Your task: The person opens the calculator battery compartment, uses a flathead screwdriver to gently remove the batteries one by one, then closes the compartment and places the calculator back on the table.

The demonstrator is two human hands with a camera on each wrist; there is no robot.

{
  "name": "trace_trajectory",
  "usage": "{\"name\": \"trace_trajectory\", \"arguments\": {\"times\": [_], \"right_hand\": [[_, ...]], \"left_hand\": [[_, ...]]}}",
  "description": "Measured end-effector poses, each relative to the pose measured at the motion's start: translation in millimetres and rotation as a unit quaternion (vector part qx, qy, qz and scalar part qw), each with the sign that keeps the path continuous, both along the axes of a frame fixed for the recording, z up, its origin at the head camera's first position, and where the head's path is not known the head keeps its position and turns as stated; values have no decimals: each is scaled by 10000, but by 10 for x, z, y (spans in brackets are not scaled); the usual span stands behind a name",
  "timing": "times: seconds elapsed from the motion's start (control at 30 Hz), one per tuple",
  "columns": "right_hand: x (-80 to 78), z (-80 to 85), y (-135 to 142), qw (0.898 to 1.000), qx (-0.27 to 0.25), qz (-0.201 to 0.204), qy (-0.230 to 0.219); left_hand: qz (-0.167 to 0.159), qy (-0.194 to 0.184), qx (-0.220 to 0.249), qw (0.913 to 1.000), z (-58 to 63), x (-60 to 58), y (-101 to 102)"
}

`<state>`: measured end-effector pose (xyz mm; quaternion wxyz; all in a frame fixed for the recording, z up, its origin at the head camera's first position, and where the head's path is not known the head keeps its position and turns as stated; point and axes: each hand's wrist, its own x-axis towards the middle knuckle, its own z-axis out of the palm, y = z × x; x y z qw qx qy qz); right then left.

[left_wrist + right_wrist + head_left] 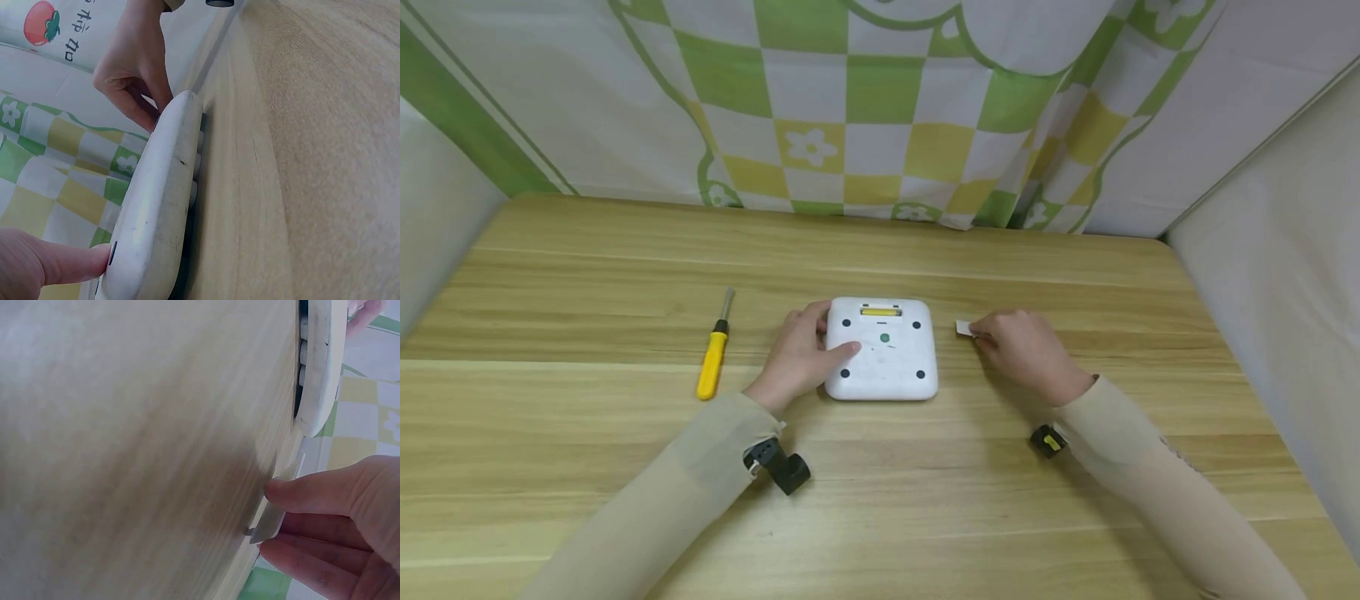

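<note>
White device (883,367) gripped by left fingers (817,312), right fingers (315,565) pinching small pale piece (272,519), Chinese characters (70,55) beside printed red fruit (40,24)

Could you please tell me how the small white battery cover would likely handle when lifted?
The battery cover is probably light, being small and thin. It looks stiff, unbent where the right hand pinches it. Its small projecting tab might snap if forced.
</note>
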<state>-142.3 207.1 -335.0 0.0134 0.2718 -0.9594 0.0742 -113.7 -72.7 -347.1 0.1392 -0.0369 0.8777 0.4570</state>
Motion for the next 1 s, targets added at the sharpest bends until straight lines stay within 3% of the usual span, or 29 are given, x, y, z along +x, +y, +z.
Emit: {"name": "trace_trajectory", "arguments": {"times": [0.8,1.0], "right_hand": [[35,-33,-9,10000,40,-18,-56],[35,-42,-9,9999,117,37,99]], "left_hand": [[72,-95,56,9999,10,4,5],[69,-121,24,9999,12,0,5]]}}
